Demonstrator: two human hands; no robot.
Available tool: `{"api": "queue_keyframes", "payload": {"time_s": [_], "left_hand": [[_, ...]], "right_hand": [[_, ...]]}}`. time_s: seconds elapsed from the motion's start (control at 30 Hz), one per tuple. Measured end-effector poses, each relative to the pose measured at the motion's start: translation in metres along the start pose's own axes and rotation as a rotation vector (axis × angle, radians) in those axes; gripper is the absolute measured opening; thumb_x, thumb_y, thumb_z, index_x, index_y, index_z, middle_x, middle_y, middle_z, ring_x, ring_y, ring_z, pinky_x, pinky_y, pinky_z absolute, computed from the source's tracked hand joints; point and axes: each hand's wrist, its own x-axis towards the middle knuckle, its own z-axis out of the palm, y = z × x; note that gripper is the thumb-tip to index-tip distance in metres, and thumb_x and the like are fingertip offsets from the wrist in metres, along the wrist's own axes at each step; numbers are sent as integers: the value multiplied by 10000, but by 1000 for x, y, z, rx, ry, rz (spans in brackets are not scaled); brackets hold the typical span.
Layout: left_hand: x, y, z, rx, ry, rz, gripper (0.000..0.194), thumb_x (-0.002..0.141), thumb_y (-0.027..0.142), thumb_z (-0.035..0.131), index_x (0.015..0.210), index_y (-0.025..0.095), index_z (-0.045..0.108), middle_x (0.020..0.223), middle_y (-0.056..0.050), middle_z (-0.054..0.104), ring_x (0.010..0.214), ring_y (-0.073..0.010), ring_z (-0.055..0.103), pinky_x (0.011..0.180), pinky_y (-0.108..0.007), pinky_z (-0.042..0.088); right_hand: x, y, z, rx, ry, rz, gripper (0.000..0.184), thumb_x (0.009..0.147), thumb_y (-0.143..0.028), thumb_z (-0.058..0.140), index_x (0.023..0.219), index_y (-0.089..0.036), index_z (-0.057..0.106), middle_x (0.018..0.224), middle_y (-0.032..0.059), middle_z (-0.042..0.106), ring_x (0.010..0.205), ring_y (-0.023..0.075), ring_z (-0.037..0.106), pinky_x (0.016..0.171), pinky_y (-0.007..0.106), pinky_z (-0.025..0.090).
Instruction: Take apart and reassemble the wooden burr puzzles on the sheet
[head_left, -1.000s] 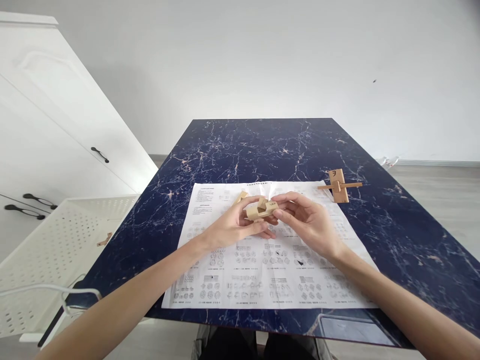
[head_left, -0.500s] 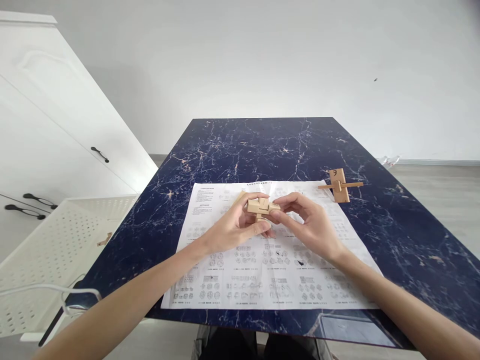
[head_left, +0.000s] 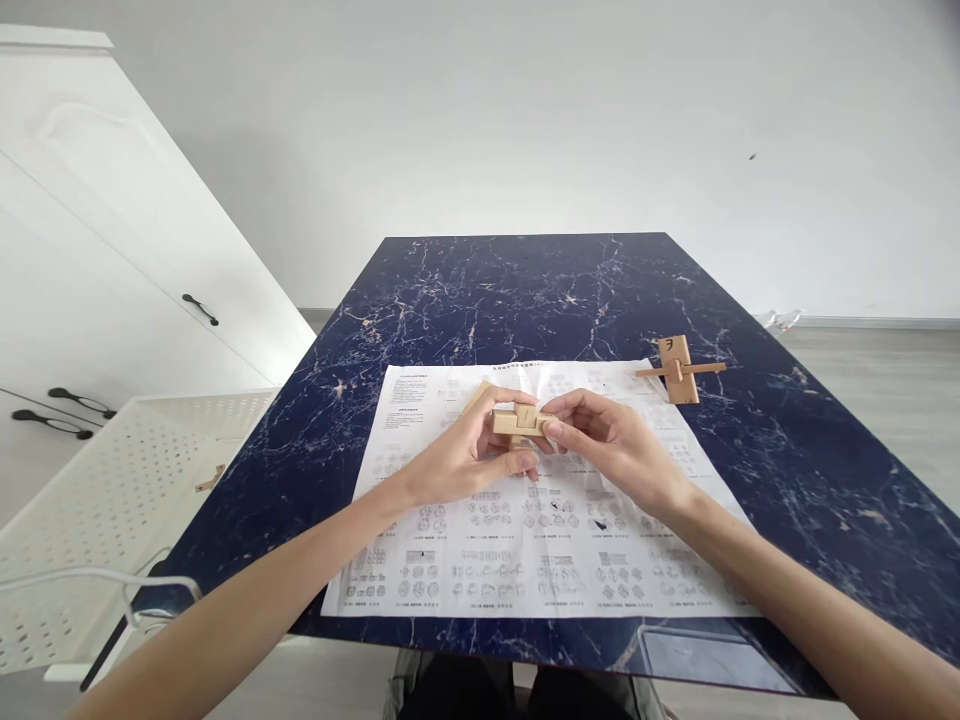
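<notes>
Both hands meet above a printed instruction sheet [head_left: 525, 540] on a dark blue marbled table [head_left: 525, 290]. Between them is a small wooden puzzle assembly [head_left: 519, 421] of notched light-wood blocks. My left hand [head_left: 461, 455] pinches its left end with thumb and fingers. My right hand [head_left: 611, 445] grips its right end with the fingertips. Another wooden piece [head_left: 480, 395] lies on the sheet just behind my left hand, partly hidden.
A second wooden assembly [head_left: 677, 369], a marked block with a thin stick through it, stands on the table at the right. A white perforated basket [head_left: 112, 490] sits left of the table with a small wooden piece [head_left: 209, 480] in it. White cabinets stand further left.
The puzzle assembly has been turned slightly in my fingers and now sits more level. Both hands have closed a little tighter around it.
</notes>
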Motion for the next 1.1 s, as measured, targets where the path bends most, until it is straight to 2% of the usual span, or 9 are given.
{"api": "queue_keyframes", "payload": {"time_s": [0.13, 0.3, 0.5, 0.6, 0.67, 0.77, 0.87, 1.0, 1.1], "left_hand": [[1, 0, 0, -10, -9, -46, 482, 1043, 331, 748, 1425, 248, 465, 1174, -91, 746, 964, -219, 801, 886, -403, 648], [3, 1, -4, -42, 71, -84, 402, 1133, 478, 568, 1425, 212, 495, 1111, -104, 766, 826, -204, 785, 753, -360, 640], [5, 3, -8, 8, 425, 64, 371, 1140, 523, 519, 1326, 202, 514, 1042, -69, 773, 636, -138, 685, 591, -289, 534], [6, 3, -8, 86, 626, 117, 356, 1139, 519, 530, 1313, 208, 513, 1009, -58, 786, 769, -158, 709, 649, -275, 528], [7, 1, -8, 103, 690, 96, 378, 1134, 538, 533, 1325, 213, 518, 1035, -65, 795, 874, -182, 734, 687, -279, 540], [7, -2, -9, 56, 662, 34, 408, 1126, 573, 531, 1319, 214, 524, 1094, -83, 804, 950, -210, 762, 752, -310, 569], [6, -4, -10, -12, 511, -35, 408, 1119, 570, 554, 1318, 214, 547, 1135, -97, 803, 1085, -251, 772, 911, -383, 599], [4, -2, -6, -44, 348, -88, 425, 1116, 551, 575, 1369, 211, 548, 1166, -111, 794, 1158, -274, 755, 994, -440, 602], [3, 1, -3, -32, 328, -99, 433, 1112, 559, 574, 1359, 205, 547, 1151, -103, 783, 1085, -260, 752, 965, -433, 600]], "right_hand": [[1, 0, 0, -51, 6, 33, 404, 965, -624, 764, 1089, -240, 749, 889, 49, 775, 799, 207, 697, 725, 368, 550], [2, 0, 1, -94, 20, 68, 455, 985, -666, 699, 1139, -239, 734, 895, 53, 755, 769, 203, 648, 693, 362, 507], [2, 4, -1, -137, 64, 77, 425, 1033, -640, 627, 1133, -237, 716, 797, 19, 667, 720, 190, 614, 657, 349, 480], [3, 7, 1, -128, 47, 83, 394, 1031, -611, 629, 1091, -228, 699, 775, 14, 655, 692, 185, 604, 647, 350, 486], [4, 8, 2, -168, 45, 74, 372, 1031, -589, 622, 1078, -228, 695, 757, 14, 651, 673, 187, 593, 638, 356, 486], [3, 9, 6, -269, 66, 30, 332, 1038, -552, 614, 1079, -234, 701, 838, 50, 704, 737, 211, 636, 669, 377, 519], [0, 10, 8, -380, 85, -35, 325, 1035, -540, 637, 1152, -242, 695, 1064, 107, 745, 879, 253, 700, 751, 422, 580], [-2, 13, 10, -546, 11, -163, 548, 969, -553, 757, 1418, -278, 608, 1426, 156, 631, 1207, 343, 672, 958, 515, 609], [-1, 16, 10, -610, -88, -235, 473, 984, -512, 759, 1374, -269, 646, 1385, 150, 643, 1252, 357, 638, 978, 524, 606]]}}
